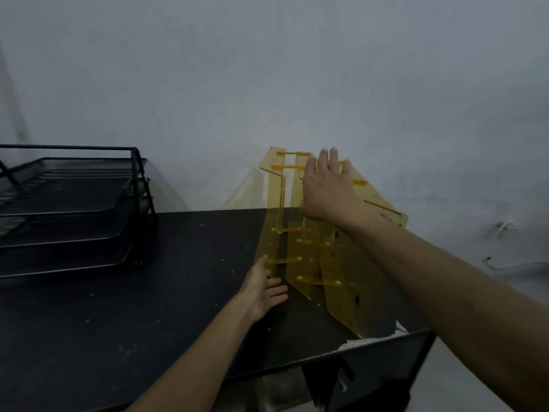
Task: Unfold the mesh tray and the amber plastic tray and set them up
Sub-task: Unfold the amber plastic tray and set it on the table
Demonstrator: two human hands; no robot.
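The amber plastic tray (350, 281) stands on end at the right of the black table (124, 316), its see-through panels spread apart and linked by short amber rods. My right hand (326, 185) lies flat against the top of its panels, fingers spread and pointing up. My left hand (264, 288) is down at the tray's near left bottom edge, palm up, fingertips touching the lowest left panel. The black mesh tray (74, 209) stands at the far left of the table with its tiers stacked in a wire frame, away from both hands.
A pale wall (267, 69) runs directly behind the table. The table's right front edge is chipped, with white material (371, 339) showing, and a dark shape hangs below it. A cable (517, 266) lies against the wall at right.
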